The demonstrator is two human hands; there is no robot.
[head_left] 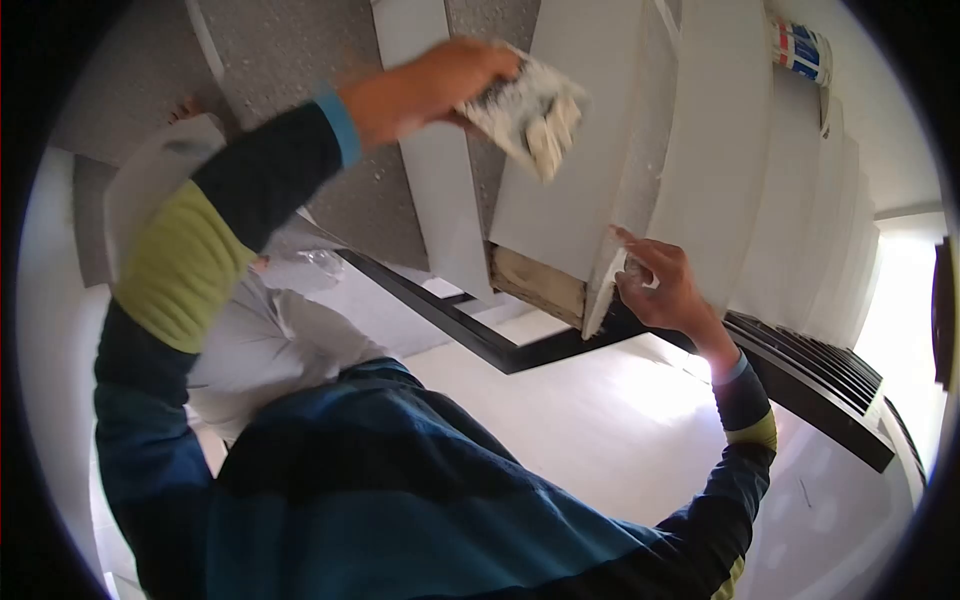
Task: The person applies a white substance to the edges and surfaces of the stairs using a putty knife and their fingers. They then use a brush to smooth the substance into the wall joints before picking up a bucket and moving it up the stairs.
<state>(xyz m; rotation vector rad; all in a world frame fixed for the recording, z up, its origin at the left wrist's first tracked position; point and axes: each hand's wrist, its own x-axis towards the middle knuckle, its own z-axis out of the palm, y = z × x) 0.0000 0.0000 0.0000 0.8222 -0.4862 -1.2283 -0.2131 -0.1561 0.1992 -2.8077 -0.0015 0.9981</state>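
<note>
My left hand [435, 88] grips a flat, square plate [505, 115] by its edge, held out over the stairs. Grey-white smears cover the plate, and a thick lump of cream putty [553, 135] sits near its right corner. Lower right, my right hand [662, 285] is at the outer end of a white stair step [575, 170], its index finger along the edge and the other fingers curled. Whitish paste shows on those fingers; what they hold I cannot make out. Beside them, a rough, brownish unfinished end face [540, 283] shows under the step.
More white steps [710, 150] rise to the right, with a printed bucket [800, 50] on one. Black metal railing parts [810, 385] run along the open side, above a pale floor [560, 400] far below. Speckled grey steps [310, 110] lie at upper left, with a clear plastic bag [322, 263] lower down.
</note>
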